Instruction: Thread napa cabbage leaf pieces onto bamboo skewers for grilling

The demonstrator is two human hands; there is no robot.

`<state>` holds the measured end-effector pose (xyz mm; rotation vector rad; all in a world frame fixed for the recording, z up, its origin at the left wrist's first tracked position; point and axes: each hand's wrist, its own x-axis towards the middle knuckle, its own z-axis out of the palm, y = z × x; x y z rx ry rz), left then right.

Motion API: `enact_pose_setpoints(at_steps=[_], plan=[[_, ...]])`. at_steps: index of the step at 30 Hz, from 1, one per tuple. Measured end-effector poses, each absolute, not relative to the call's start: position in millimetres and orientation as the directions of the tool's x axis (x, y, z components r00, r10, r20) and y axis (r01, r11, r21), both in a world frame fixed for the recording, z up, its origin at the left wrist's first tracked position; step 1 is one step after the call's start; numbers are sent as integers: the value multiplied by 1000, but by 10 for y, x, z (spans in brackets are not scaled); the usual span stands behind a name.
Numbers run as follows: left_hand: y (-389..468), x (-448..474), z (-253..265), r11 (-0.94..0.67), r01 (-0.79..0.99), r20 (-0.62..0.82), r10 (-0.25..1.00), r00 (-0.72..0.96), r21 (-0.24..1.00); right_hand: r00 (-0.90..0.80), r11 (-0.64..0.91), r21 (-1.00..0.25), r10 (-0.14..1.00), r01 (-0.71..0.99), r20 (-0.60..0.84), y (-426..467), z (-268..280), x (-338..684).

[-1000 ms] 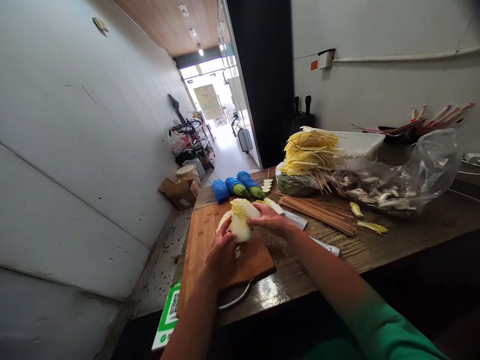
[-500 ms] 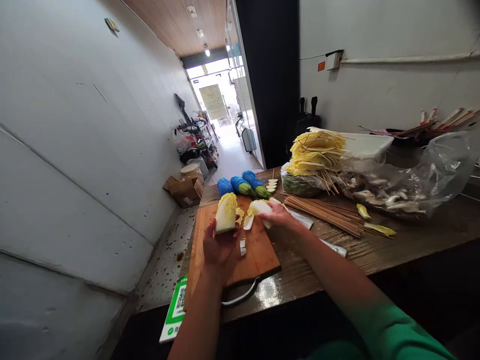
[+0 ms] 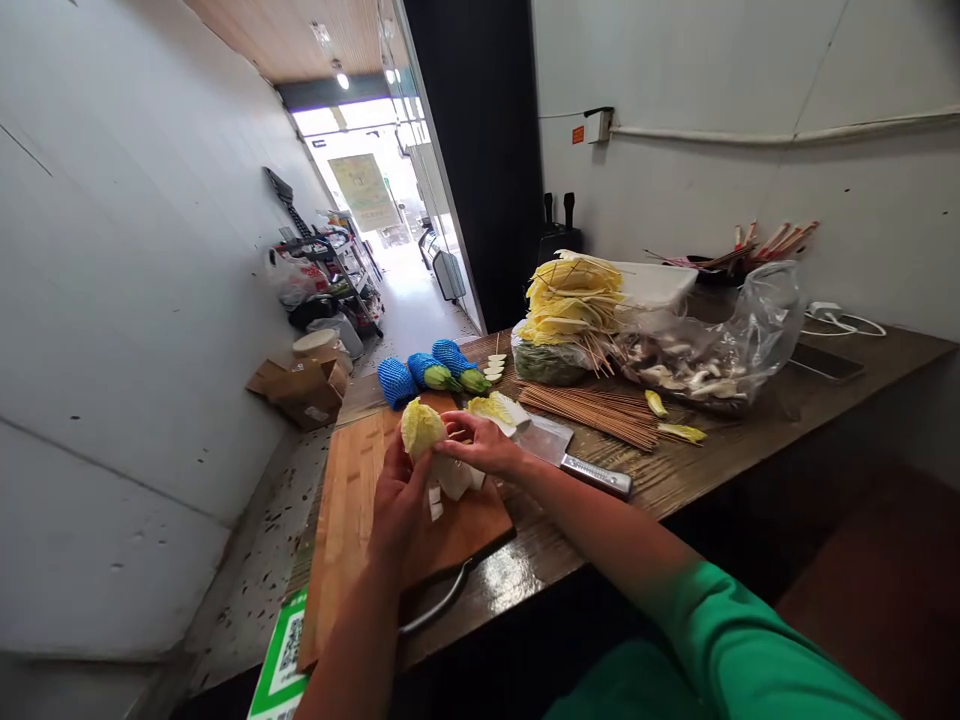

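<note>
Over the wooden cutting board (image 3: 352, 500), my left hand (image 3: 396, 495) is wrapped round a small head of napa cabbage (image 3: 421, 428). My right hand (image 3: 480, 445) meets it from the other side, its fingers closed on the cabbage's edge leaf. White stem pieces (image 3: 436, 505) rest on the board just below the hands. Loose cabbage leaves (image 3: 496, 408) lie beyond my right hand, beside a cleaver (image 3: 596, 475) with a metal handle. The hands partly hide the cabbage's lower part.
Several vegetables in blue foam nets (image 3: 431, 368) stand behind the board. To the right are wooden skewers (image 3: 592, 412), a stack of skewered yellow leaves (image 3: 574, 300) and a plastic bag of mushrooms (image 3: 697, 370). A green QR-code card (image 3: 281, 650) sits at the near left.
My right hand has put the loose leaves down by the cleaver and come back to the cabbage in my left hand. The view has turned right.
</note>
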<state>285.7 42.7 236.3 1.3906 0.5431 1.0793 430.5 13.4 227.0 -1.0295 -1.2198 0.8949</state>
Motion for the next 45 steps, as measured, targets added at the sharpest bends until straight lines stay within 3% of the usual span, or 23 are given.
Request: enact_pose_setpoints(at_steps=[3, 9, 12, 15, 17, 19, 23, 26, 28, 31, 36, 41, 45], plan=[[462, 2829, 2327, -244, -190, 305, 842, 446, 951, 105, 320, -941, 945, -107, 309, 112, 2303, 4289], [448, 2817, 2347, -195, -249, 291, 845, 448, 949, 156, 258, -906, 964, -336, 217, 101, 2342, 4385], [468, 2798, 2345, -179, -286, 286, 873, 395, 942, 61, 327, -919, 945, -221, 321, 57, 2369, 4408], [462, 2779, 2357, -175, -282, 274, 890, 364, 943, 0, 404, -913, 915, 48, 405, 2, 2395, 4389], [423, 2787, 2389, -205, -251, 284, 900, 332, 946, 12, 386, -909, 920, 160, 392, -13, 2395, 4384], [373, 2804, 2425, -238, -215, 288, 925, 247, 947, 73, 313, -935, 942, 164, 328, -5, 2381, 4413], [355, 2798, 2420, -348, -1, 348, 937, -16, 937, 237, 153, -971, 966, -185, 107, 51, 2357, 4581], [423, 2767, 2339, -487, 282, 484, 871, 87, 826, 202, 115, -922, 979, -371, 41, 74, 2370, 4678], [455, 2764, 2288, -561, 328, 544, 825, 153, 760, 158, 112, -909, 986, -401, 52, 70, 2382, 4665], [443, 2792, 2253, -543, 176, 514, 837, 187, 821, 77, 135, -869, 991, -477, 111, 49, 2380, 4540], [372, 2821, 2306, -218, -197, 289, 814, 503, 956, -148, 64, -826, 973, -560, 176, -22, 2366, 4336], [362, 2757, 2421, -66, -269, 222, 766, 603, 961, -265, 9, -808, 942, -590, 204, -77, 2390, 4308], [374, 2744, 2405, -49, -264, 200, 787, 583, 963, -301, -106, -795, 948, -597, 100, -47, 2404, 4435]])
